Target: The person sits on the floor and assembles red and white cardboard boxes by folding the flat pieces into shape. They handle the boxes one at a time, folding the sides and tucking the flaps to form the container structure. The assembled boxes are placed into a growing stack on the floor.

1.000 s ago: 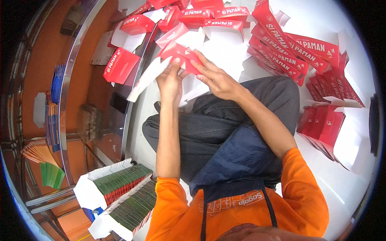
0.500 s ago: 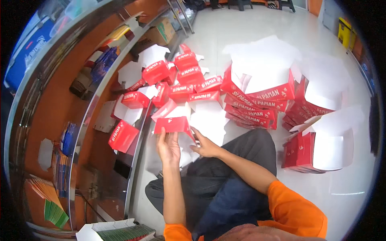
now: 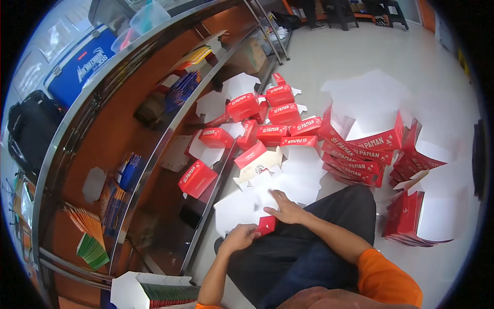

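Left hand (image 3: 239,239) has thumb and fingers clamped on the red end of a carton (image 3: 265,225), low down over the lap. Right hand (image 3: 286,210) is just beside it, fingers apart, on some white board (image 3: 252,198); can't tell if that's the same piece or another one. Right past that there's a loose bunch of red boxes (image 3: 271,134), and a couple sit on the low shelf (image 3: 154,206). Off to the right are two stacks of open boxes (image 3: 360,167), nested in each other, white insides showing. Bottom left is a white tray (image 3: 127,292) with a tight row of green-and-red packets (image 3: 172,293) in it. Floor (image 3: 303,59) is pale and shiny. There's a blue cooler (image 3: 80,67) up top left, and dark stools (image 3: 342,18) at the far end of the room.
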The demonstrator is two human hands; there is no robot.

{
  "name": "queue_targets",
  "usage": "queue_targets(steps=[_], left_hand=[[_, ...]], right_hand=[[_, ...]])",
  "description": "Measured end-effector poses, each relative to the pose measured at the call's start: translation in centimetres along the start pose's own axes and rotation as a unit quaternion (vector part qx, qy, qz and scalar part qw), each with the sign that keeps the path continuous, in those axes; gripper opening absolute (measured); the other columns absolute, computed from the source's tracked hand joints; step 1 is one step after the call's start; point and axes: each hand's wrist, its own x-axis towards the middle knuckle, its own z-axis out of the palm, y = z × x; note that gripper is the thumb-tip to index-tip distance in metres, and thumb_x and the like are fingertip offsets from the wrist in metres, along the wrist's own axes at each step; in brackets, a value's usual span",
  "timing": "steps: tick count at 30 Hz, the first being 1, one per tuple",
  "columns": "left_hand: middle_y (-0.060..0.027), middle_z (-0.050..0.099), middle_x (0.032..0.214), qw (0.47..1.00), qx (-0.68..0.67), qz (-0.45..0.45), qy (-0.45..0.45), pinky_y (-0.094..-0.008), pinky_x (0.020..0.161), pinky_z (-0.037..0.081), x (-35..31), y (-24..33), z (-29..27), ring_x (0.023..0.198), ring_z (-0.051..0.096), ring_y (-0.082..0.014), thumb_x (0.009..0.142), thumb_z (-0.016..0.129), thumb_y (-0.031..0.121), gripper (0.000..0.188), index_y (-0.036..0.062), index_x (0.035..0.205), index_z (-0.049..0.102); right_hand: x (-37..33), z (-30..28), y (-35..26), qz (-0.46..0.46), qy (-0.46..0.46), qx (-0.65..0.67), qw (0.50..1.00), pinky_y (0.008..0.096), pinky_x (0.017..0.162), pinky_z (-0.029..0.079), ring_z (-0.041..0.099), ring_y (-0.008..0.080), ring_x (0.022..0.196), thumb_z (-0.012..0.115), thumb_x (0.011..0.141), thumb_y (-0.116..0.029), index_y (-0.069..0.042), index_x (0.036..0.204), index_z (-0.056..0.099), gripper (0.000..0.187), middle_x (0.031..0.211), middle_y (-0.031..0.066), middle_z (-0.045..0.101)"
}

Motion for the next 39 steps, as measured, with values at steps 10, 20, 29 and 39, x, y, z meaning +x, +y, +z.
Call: queue_targets(steps=[10,20,29,39], left_hand=[[-0.0081,0.069,0.089,0.985,-0.165,-0.054,-0.015,-0.0308,0.081,0.048,-0.2,-3.7,0.6,0.086,0.062,-0.0157,0.088,0.067,0.015,0.021,-0.0011,0.101,0.066],[-0.0027,0.064,0.083,0.986,-0.077,-0.08,-0.121,-0.0276,0.074,0.044,1.7,-2.9,-0.2,0.078,0.054,-0.0116,0.093,0.061,0.015,0.02,-0.004,0.096,0.065],[-0.0101,0.064,0.091,0.977,-0.105,-0.04,-0.184,-0.0294,0.076,0.045,3.9,-4.0,-0.3,0.084,0.055,-0.0133,0.094,0.052,0.007,0.028,-0.0025,0.12,0.051],[-0.012,0.066,0.1,0.988,-0.116,-0.033,-0.096,-0.0305,0.082,0.046,3.9,-4.0,0.4,0.089,0.059,-0.0157,0.094,0.051,0.01,0.031,-0.005,0.121,0.054]], right_hand=[[0.7,-2.0,-1.7,0.108,-0.192,0.356,0.908,0.027,0.058,0.049,0.063,0.0126,0.067,0.068,0.089,-0.017,0.001,0.099,0.062,0.021,0.081,0.0098,0.066],[-1.1,-2.8,-6.4,-0.056,-0.191,-0.063,0.978,0.0429,0.071,0.054,0.062,0.0331,0.09,0.06,0.088,-0.027,-0.012,0.118,0.055,0.033,0.109,0.0126,0.054],[-0.5,-1.6,-3.9,-0.062,-0.268,-0.099,0.956,0.0433,0.073,0.053,0.063,0.0323,0.09,0.06,0.089,-0.027,-0.016,0.123,0.056,0.036,0.115,0.0118,0.053],[-0.3,-4.0,-5.2,-0.019,-0.132,-0.022,0.991,0.0434,0.076,0.051,0.062,0.0351,0.089,0.062,0.087,-0.026,-0.016,0.117,0.061,0.031,0.107,0.0121,0.057]])
